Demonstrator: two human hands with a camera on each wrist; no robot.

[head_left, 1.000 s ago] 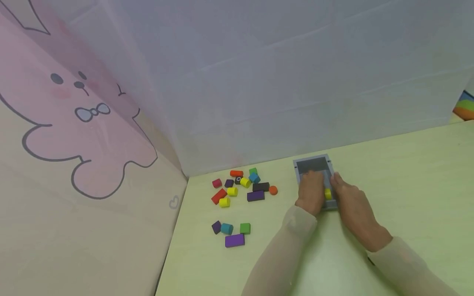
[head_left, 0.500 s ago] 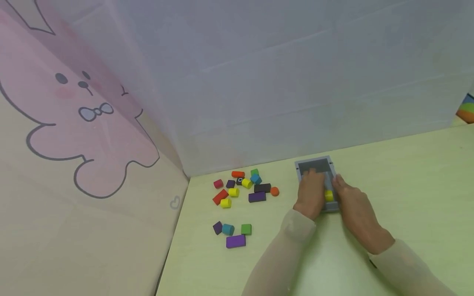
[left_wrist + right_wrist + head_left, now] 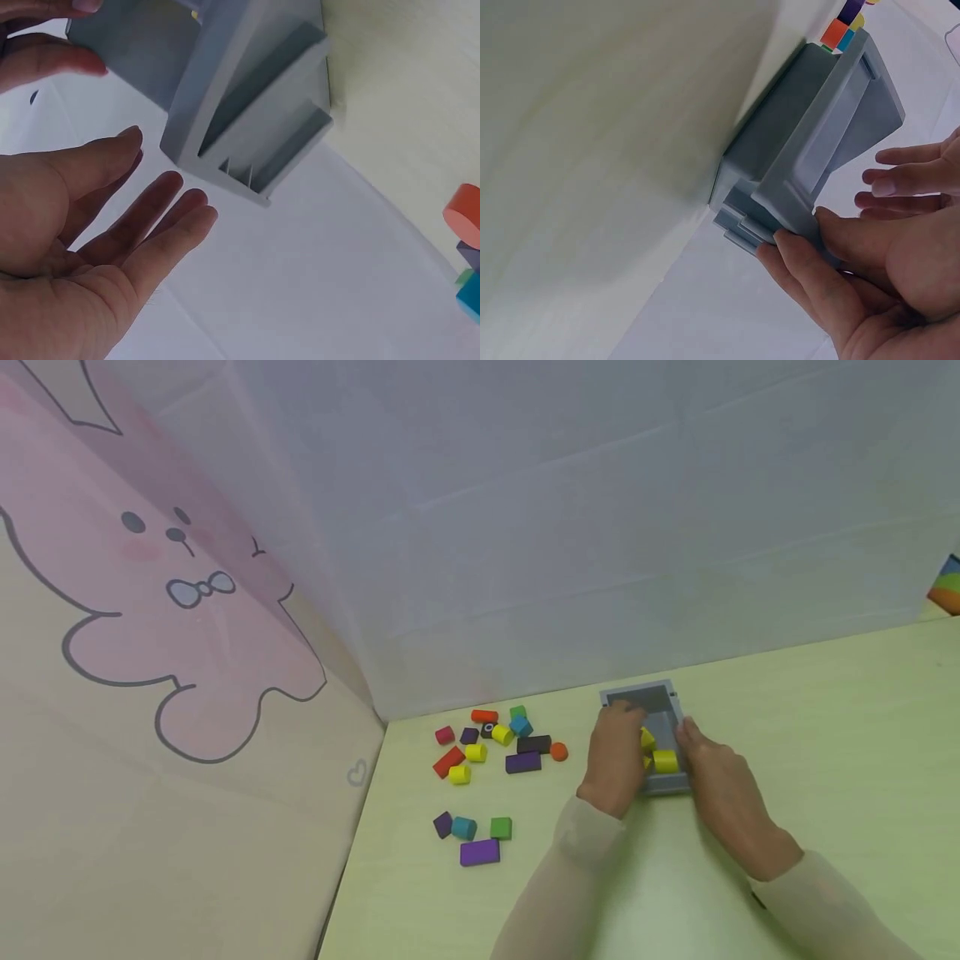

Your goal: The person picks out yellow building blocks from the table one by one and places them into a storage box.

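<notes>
Pale tabletop (image 3: pixel 847 743), light sheet (image 3: pixel 562 527) behind, with grey bin (image 3: pixel 666 785) near the sheet, long axis running away from the body. Yellow blocks (image 3: pixel 665 762) at the near end inside, just right of the left hand (image 3: pixel 617 760), nearer to it than to the right. Left fingers loose, holding nothing, apart from the rim in left wrist view. Right hand (image 3: pixel 731 793) pinching the bin's right rim, thumb against fingers

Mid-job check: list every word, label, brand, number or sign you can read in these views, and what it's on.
No readable words, labels, brands or numbers.
Small dark block: pale ring mark, too small to tell whether it is a character.
Left wall: heart outline, no lettering.
Gray bin: no lettering visible.
</notes>
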